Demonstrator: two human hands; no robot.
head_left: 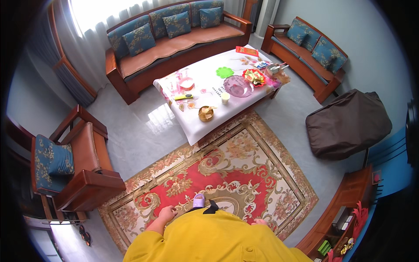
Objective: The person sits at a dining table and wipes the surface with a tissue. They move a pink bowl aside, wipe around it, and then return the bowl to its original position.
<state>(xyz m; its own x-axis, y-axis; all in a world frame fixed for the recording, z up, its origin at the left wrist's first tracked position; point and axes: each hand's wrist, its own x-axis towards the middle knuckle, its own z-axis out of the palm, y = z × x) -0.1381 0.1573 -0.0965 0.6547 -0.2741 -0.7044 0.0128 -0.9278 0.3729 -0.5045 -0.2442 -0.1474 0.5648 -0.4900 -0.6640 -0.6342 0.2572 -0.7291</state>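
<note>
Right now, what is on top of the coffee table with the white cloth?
On the white-clothed coffee table lie a purple glass bowl, a green flower-shaped mat, a small basket, a white cup, a red packet and snack clutter. The cloth hides the tabletop itself and whatever is beneath it.

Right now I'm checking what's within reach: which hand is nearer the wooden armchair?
Left. The left hand hangs over the rug on the wooden armchair side; the right hand is farther away across the body.
</note>
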